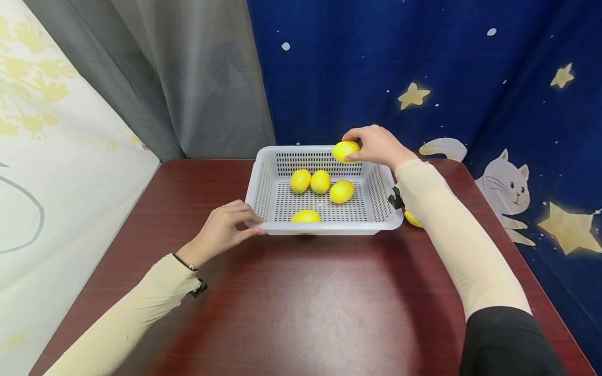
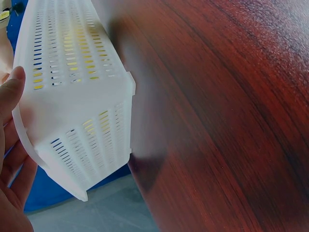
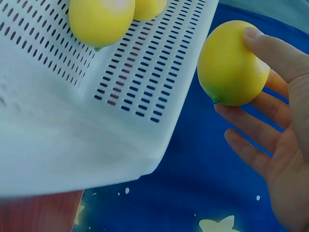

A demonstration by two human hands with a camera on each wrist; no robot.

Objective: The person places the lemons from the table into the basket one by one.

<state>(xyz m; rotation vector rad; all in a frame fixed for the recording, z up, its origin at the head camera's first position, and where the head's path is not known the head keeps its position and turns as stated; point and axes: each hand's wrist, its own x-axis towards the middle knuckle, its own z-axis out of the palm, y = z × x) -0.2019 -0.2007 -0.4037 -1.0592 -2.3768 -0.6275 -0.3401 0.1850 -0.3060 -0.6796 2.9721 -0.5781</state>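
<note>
A white slotted plastic basket (image 1: 329, 226) stands on the table with several yellow lemons (image 1: 300, 181) inside. My left hand (image 1: 226, 230) pinches the basket's near left corner at the rim, thumb outside; the left wrist view shows the same hand (image 2: 14, 145) at the basket's rim (image 2: 29, 140). Above the far right part of the basket, my right hand (image 1: 378, 145) holds another lemon (image 1: 345, 152) between thumb and fingers. In the right wrist view this lemon (image 3: 233, 63) appears beside the basket's edge, its greenish tip pointing down.
One more lemon (image 1: 413, 219) lies on the table right of the basket, partly hidden by the right forearm. The dark red wooden table (image 1: 301, 313) reaches back to a blue starry curtain (image 1: 329, 68) and a grey curtain (image 1: 207, 78).
</note>
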